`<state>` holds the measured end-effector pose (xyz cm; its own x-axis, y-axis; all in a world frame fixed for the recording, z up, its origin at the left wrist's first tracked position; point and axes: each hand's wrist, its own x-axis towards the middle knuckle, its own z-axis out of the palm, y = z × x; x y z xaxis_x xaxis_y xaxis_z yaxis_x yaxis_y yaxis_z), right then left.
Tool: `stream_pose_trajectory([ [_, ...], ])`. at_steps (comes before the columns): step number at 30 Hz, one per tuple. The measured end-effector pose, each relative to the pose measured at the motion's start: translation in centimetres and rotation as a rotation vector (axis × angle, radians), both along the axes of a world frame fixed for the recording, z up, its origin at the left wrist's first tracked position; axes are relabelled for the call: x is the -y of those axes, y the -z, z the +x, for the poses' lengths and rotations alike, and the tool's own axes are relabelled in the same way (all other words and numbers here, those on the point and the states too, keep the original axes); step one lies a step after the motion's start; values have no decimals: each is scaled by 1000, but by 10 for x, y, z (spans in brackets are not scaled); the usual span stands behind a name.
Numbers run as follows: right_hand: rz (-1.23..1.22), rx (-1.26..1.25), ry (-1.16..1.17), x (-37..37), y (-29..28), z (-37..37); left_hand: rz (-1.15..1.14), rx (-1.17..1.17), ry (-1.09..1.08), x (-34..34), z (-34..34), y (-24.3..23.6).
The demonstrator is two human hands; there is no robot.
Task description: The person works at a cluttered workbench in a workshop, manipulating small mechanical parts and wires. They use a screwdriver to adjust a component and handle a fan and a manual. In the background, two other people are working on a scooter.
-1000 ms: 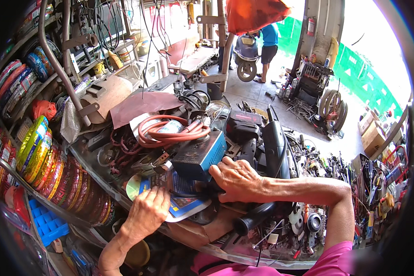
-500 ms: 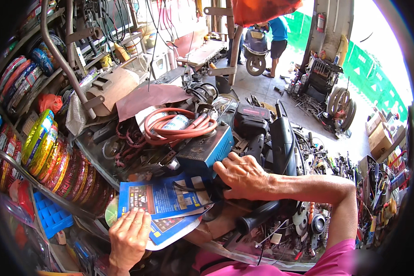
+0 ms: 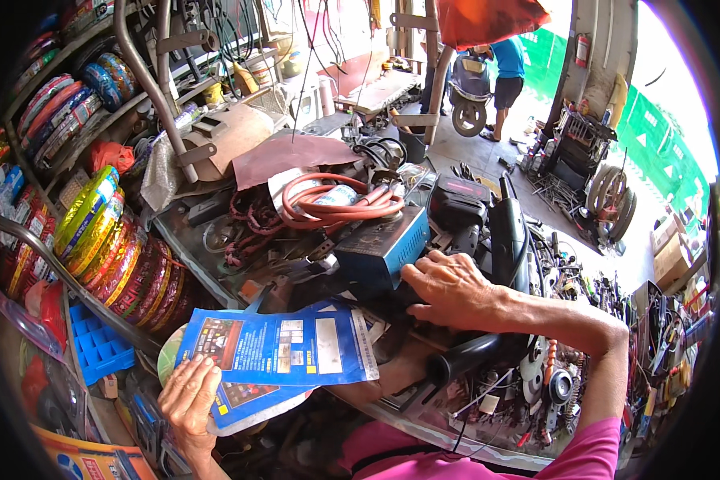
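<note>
My left hand (image 3: 188,398) pinches blue printed leaflets (image 3: 272,346) at their left end, thumb hidden beneath. At least two overlap, with a pale sheet with a rounded edge under them and a green-edged disc-like piece (image 3: 170,352) by the fingers. My right hand (image 3: 456,294) rests palm down beside a blue metal box (image 3: 384,246), fingers curled in at its lower right edge. Their tips, and whatever they grip, are hidden against dark clutter. A coil of reddish hose (image 3: 340,206) lies across the box's back edge.
Wrapped tyres (image 3: 124,276) fill racks on the left, behind a bent metal bar (image 3: 64,276). A blue compartment tray (image 3: 100,344) sits below them. Black tubes (image 3: 464,360) and many loose tools and parts crowd the bench to the right. Farther off, people stand by a scooter (image 3: 469,92).
The leaflets have slid left and down with my left hand, and more of the top one shows. The dark cable that lay over it is off it. The view has shifted slightly left.
</note>
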<state>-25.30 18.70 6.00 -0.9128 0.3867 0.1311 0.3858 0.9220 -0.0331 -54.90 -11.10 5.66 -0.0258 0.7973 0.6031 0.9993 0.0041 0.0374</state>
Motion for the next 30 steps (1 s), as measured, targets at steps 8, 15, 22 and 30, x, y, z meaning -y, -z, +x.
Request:
stream_pose_trajectory([
  [8,-13,-479,-383,61,-47,8,100,-220,-71,39,21,-36],
  [15,789,-495,-553,128,-59,-2,360,-293,144,5,36,-55],
  [22,966,-156,89,130,-62,61,407,-181,426,-94,102,-45],
  [30,733,-57,722,130,-98,215,600,163,617,-165,204,-33],
])
